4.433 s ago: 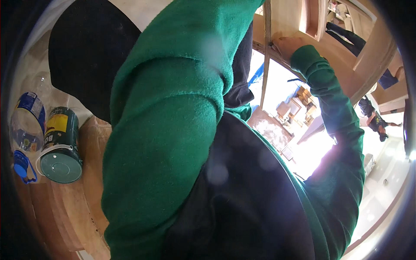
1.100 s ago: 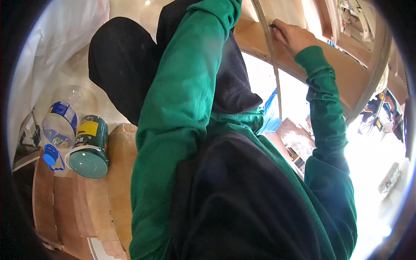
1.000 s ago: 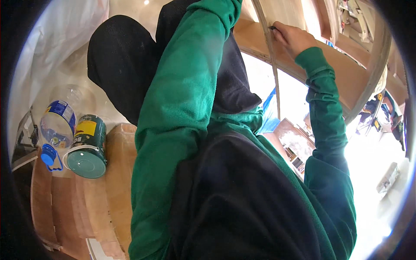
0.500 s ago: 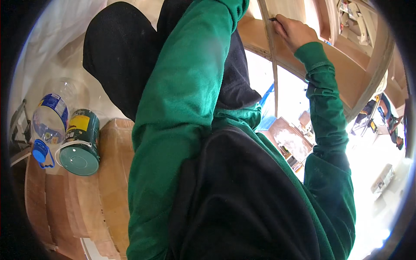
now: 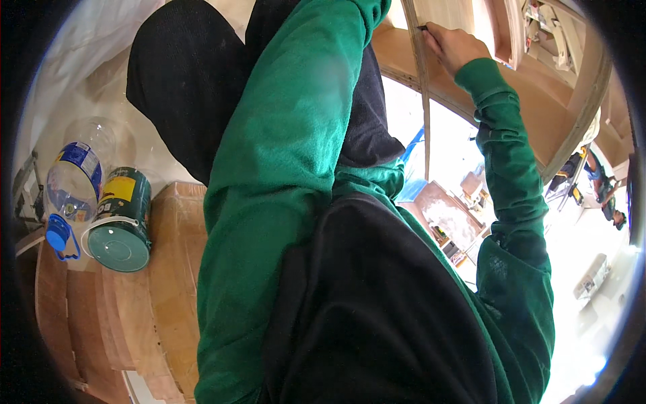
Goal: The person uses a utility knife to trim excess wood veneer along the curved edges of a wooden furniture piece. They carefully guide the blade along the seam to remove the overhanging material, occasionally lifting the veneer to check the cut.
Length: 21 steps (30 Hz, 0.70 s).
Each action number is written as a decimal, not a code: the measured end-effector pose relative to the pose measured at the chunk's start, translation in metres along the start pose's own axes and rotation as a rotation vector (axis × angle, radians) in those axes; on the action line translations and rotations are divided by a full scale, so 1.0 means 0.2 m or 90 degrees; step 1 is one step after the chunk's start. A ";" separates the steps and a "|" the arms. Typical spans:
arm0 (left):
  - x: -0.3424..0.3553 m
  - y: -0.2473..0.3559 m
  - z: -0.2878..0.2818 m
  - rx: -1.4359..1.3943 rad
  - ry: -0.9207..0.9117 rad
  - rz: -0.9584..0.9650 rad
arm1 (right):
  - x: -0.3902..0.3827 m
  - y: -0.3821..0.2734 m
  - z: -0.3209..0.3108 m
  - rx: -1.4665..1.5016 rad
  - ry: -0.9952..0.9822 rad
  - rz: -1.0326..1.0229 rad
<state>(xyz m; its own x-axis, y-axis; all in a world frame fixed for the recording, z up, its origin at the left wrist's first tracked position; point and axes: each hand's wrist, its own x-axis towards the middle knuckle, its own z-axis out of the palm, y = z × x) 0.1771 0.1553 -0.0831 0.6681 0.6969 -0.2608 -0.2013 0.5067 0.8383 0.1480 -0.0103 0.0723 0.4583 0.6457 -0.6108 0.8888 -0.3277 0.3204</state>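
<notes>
Right hand (image 5: 459, 50), approx. 1 o'clock, pinches small, dark, slim object (image 5: 422, 27), material unclear – prob. light, stiff, best held behind its tip – beside thin brown wooden strip (image 5: 420, 64). Left hand out of view; can't tell its grip.

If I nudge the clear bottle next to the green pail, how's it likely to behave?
The clear bottle is probably light for its size, since I see no liquid through its walls. Its see-through plastic suggests it may dent if squeezed. Its rounded body could roll once on its side.
</notes>
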 end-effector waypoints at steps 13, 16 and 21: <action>0.01 0.00 -0.01 -0.018 -0.021 0.020 | 0.01 0.01 0.01 -0.078 -0.057 0.000; -0.01 0.03 -0.01 0.026 -0.019 -0.006 | 0.00 0.03 0.04 -0.037 -0.066 0.007; -0.02 0.05 -0.01 -0.007 -0.038 -0.012 | 0.01 0.02 0.01 0.031 -0.067 0.010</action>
<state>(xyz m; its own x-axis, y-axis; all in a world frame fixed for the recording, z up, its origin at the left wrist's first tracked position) 0.1699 0.1585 -0.0748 0.7137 0.6554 -0.2473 -0.1957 0.5255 0.8280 0.1516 -0.0127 0.0708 0.4680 0.5650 -0.6795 0.8796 -0.3719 0.2966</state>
